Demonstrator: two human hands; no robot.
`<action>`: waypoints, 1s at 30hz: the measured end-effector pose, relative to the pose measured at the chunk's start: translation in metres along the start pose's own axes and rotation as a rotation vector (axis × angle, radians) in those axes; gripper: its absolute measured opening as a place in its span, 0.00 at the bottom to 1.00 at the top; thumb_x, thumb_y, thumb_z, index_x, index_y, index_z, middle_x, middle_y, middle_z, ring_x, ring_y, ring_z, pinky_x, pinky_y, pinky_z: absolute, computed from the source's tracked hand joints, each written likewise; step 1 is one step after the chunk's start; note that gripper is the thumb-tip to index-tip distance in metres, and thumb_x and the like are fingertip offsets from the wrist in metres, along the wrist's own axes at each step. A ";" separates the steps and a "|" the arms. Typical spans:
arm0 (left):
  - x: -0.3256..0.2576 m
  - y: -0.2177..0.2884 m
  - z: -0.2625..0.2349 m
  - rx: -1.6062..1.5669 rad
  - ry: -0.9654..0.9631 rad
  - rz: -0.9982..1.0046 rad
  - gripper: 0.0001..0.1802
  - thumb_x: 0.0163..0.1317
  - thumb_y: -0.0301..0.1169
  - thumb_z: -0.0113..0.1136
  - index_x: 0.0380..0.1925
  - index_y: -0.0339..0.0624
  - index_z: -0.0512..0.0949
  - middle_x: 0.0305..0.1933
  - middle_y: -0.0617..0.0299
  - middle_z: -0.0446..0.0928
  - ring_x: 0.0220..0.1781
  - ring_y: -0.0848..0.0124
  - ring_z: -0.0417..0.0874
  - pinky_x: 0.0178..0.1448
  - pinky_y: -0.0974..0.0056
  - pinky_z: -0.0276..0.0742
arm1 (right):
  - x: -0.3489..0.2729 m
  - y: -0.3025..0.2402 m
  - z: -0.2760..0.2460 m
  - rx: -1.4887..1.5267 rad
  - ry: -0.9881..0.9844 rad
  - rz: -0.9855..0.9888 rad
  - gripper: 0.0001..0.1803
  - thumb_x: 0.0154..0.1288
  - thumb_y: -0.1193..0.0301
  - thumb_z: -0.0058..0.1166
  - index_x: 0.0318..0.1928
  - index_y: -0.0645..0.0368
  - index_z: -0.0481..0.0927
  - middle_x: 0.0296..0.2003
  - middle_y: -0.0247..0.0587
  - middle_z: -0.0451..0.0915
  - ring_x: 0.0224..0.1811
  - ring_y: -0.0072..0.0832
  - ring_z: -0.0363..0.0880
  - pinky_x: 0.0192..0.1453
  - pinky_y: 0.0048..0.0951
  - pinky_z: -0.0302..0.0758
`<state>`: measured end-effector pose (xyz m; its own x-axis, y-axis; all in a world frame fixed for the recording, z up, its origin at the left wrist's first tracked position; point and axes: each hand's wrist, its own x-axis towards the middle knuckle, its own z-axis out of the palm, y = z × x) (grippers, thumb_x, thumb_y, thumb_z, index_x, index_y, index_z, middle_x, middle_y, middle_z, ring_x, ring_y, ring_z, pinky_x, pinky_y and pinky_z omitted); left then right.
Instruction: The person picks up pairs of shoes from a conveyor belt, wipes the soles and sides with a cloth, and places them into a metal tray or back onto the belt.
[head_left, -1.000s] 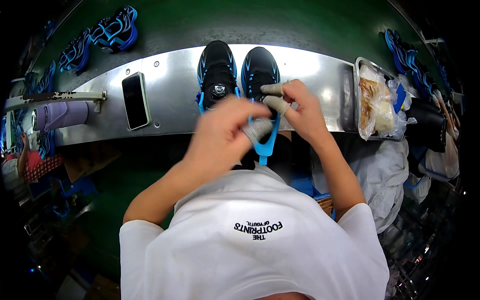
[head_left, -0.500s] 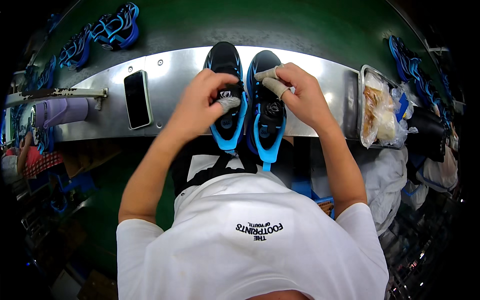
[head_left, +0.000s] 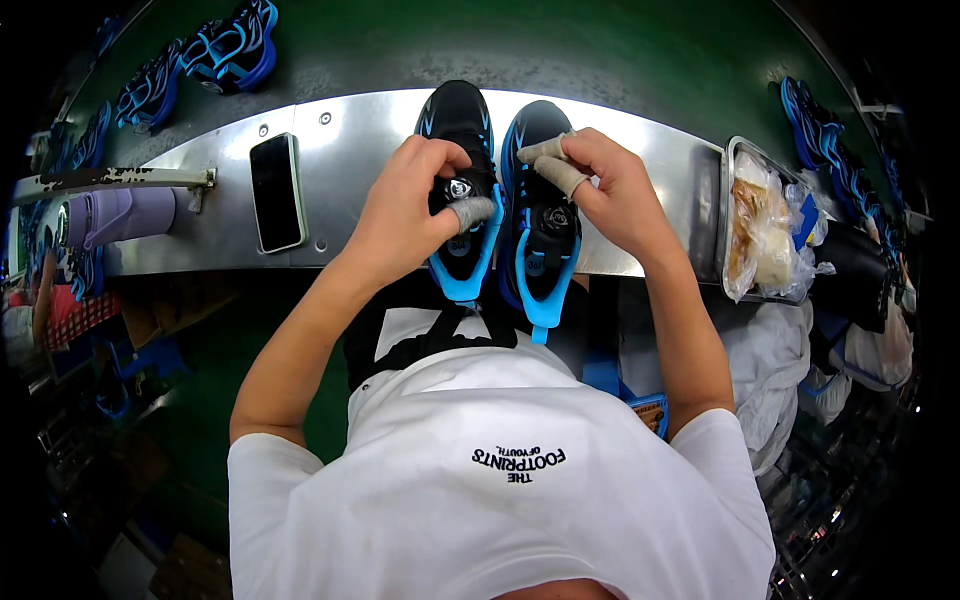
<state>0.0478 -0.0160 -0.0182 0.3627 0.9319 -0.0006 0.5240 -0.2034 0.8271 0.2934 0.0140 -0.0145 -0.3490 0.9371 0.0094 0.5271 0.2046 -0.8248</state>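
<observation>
Pair of black shoes with blue soles sat side by side on the metal shelf [head_left: 640, 150], toes pointing away from the person, heels overhanging the near edge. Left shoe [head_left: 462, 190] was under the left hand [head_left: 405, 215]: fingers curled narrow over the tongue and collar area, a taped fingertip [head_left: 470, 211] pressed down just beside the round logo patch, thumb side tucked against the shoe's outer wall. Reads as a pinch-and-press hold, likely to keep the upper steady. Right shoe [head_left: 540, 215] was under the right hand [head_left: 615, 190]: two taped fingers [head_left: 555, 165] pinched close together at the upper near the toe side of the opening, rest of the hand lying over the shoe's outer edge. What was between those fingertips, lace or fabric, I couldn't tell. Tape on the fingertips looked like wear protection. Shoes were touching or nearly so, between the two hands, so both could be worked at once without reaching. Left of the left hand's fingers, well apart: a dark phone [head_left: 276, 192] lying flat on the shelf, further out a purple bottle [head_left: 120, 215]. Right of the right hand: a metal tray [head_left: 728, 200] holding clear plastic bags. Beyond the fingertips, the green belt [head_left: 500, 45] carried more blue shoe uppers [head_left: 228, 45] at far left.
</observation>
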 end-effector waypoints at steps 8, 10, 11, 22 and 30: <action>-0.004 -0.004 0.002 -0.094 0.005 0.010 0.27 0.53 0.20 0.58 0.57 0.41 0.74 0.47 0.62 0.76 0.45 0.73 0.73 0.52 0.69 0.68 | -0.002 0.005 0.004 -0.038 -0.033 -0.006 0.07 0.60 0.76 0.58 0.39 0.63 0.81 0.29 0.41 0.74 0.31 0.31 0.72 0.36 0.31 0.70; -0.003 -0.004 0.002 0.055 0.067 -0.033 0.28 0.54 0.19 0.57 0.58 0.41 0.74 0.50 0.62 0.78 0.46 0.73 0.73 0.54 0.70 0.67 | -0.002 -0.006 0.004 -0.021 -0.041 0.014 0.07 0.60 0.76 0.57 0.40 0.63 0.81 0.29 0.41 0.75 0.31 0.31 0.72 0.36 0.31 0.70; -0.002 -0.004 -0.004 -0.045 -0.028 -0.044 0.28 0.54 0.20 0.57 0.58 0.41 0.73 0.50 0.62 0.78 0.47 0.72 0.73 0.54 0.69 0.67 | -0.002 -0.010 0.004 -0.002 -0.048 0.035 0.08 0.60 0.76 0.57 0.40 0.63 0.81 0.29 0.41 0.75 0.32 0.31 0.72 0.37 0.31 0.70; -0.005 -0.005 0.000 -0.036 0.041 0.022 0.25 0.53 0.24 0.62 0.54 0.40 0.75 0.40 0.62 0.75 0.45 0.69 0.75 0.53 0.66 0.69 | -0.005 -0.007 0.001 -0.033 -0.110 0.089 0.10 0.66 0.73 0.57 0.46 0.58 0.85 0.35 0.36 0.78 0.36 0.22 0.73 0.41 0.23 0.70; -0.004 -0.016 -0.009 -0.238 -0.118 0.063 0.24 0.53 0.25 0.64 0.53 0.40 0.76 0.45 0.60 0.77 0.47 0.67 0.76 0.55 0.64 0.71 | -0.005 -0.007 0.001 -0.029 -0.103 0.091 0.10 0.66 0.73 0.57 0.47 0.58 0.85 0.35 0.37 0.79 0.38 0.23 0.75 0.43 0.23 0.71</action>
<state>0.0311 -0.0135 -0.0259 0.4836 0.8753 0.0013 0.3067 -0.1708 0.9364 0.2912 0.0078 -0.0094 -0.3756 0.9184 -0.1245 0.5817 0.1290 -0.8031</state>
